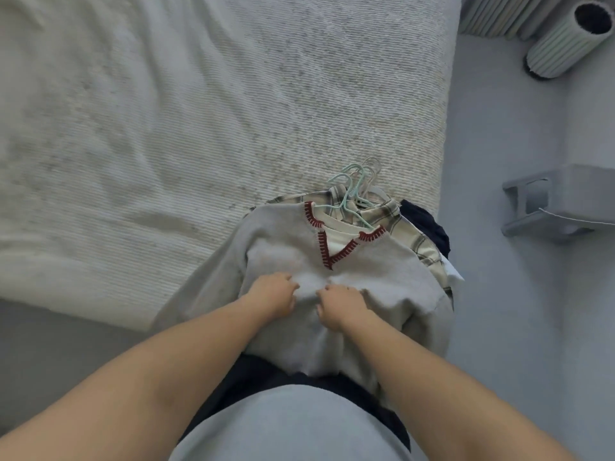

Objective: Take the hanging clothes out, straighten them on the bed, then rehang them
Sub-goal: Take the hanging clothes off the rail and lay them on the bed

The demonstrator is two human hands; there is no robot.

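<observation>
A pile of clothes on hangers lies at the near right corner of the bed (166, 121). On top is a grey V-neck sweater (366, 271) with dark red stitching at the neck. Under it show a plaid shirt (422, 247) and a dark garment (429, 224). Pale green and clear hanger hooks (356, 184) stick out above the collars. My left hand (274, 296) and my right hand (342, 309) sit side by side on the sweater's chest, fingers curled into the fabric, which bunches between them.
The bed's textured cream cover stretches to the left and back. On the grey floor to the right stand a grey plastic stool (552, 204) and a ribbed pale green cylinder (562, 41) lying tilted. My own grey top and dark waistband fill the bottom.
</observation>
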